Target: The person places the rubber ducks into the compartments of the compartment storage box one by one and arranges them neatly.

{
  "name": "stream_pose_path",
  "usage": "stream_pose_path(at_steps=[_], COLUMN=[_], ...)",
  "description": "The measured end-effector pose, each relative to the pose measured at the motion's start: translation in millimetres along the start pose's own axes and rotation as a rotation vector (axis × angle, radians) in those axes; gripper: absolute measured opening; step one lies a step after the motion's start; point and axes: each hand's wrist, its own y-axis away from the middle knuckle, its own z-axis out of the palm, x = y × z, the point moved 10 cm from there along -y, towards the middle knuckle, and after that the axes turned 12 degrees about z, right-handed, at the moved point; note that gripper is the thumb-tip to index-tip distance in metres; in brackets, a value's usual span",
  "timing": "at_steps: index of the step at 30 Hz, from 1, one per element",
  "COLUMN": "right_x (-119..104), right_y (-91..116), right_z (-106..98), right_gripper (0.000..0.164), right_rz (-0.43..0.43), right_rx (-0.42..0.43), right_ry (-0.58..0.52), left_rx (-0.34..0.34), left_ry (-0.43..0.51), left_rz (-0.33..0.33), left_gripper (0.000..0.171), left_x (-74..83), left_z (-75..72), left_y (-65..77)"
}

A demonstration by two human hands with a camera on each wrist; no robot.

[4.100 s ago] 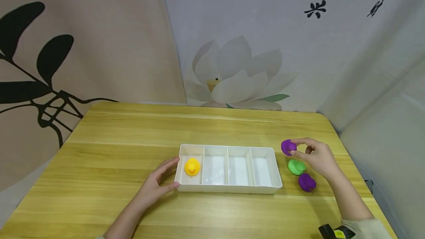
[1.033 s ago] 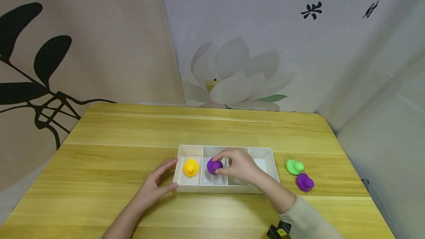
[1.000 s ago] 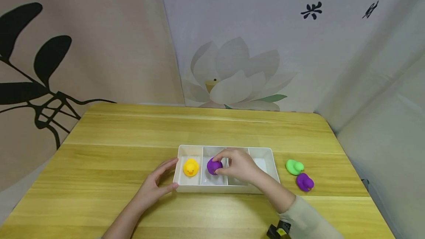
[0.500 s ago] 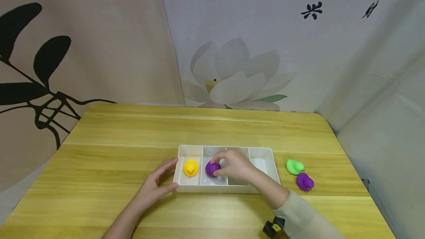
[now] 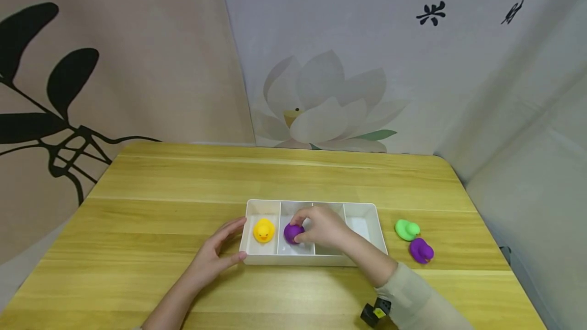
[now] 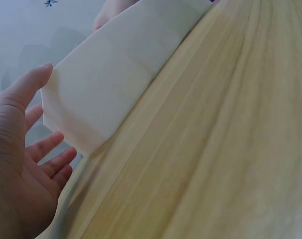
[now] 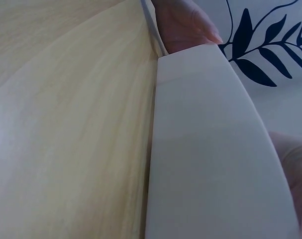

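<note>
Taking the middle of the long white plastic-looking tray as the centre of a clock, with twelve towards the far edge of the yellowish wooden table, I have a small rounded purple rubber-looking toy duck a little towards nine, inside the second compartment from that end. To do this part well, I think I should ease it straight down, well clear of the thin white dividers on either side, and part my grip only when I feel its base sitting flat; whether it already touches the floor in there, I cannot tell. A steady tray matters too, since it looks light and a bump from my wrist could shift it. As for the fingers, my right hand reaches in from about four o'clock, over the third compartment, with thumb and forefinger clamped on the duck, spread no wider than its body. My left hand lies at nine o'clock, loosely extended, thumb well apart from the fingers, touching the tray's end without gripping it. A round yellow rubber-looking toy duck sits in the first compartment, nearer nine. Out at three, a bright green rubber-looking toy duck rests on the table, and just beside it, towards four, is another purple toy duck.
</note>
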Motion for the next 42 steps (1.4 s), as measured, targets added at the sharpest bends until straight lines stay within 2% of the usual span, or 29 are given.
stream_pose_path(at_steps=[9,17,27,42], right_x=[-1,-3,4,36], right_y=[11,31,58,100], right_z=[-19,-45,-72,-100], right_gripper=[0.026,0.027,0.027,0.027], right_rz=[0.002,-0.015,-0.050,-0.059], right_rx=[0.061,0.147,0.253,0.330], right_ry=[-0.035,-0.130,-0.187,-0.300], left_rx=[0.010,0.008,0.009,0.008], left_ry=[-0.020,-0.018,-0.024,-0.018], left_rz=[-0.033,-0.038,-0.053,-0.033], left_gripper=[0.066,0.066,0.066,0.066], left_x=[-3.1,-2.9,-0.9,0.2], left_z=[-1.3,-1.4,-2.4,-1.8], left_y=[0.8,1.0,0.9,1.3])
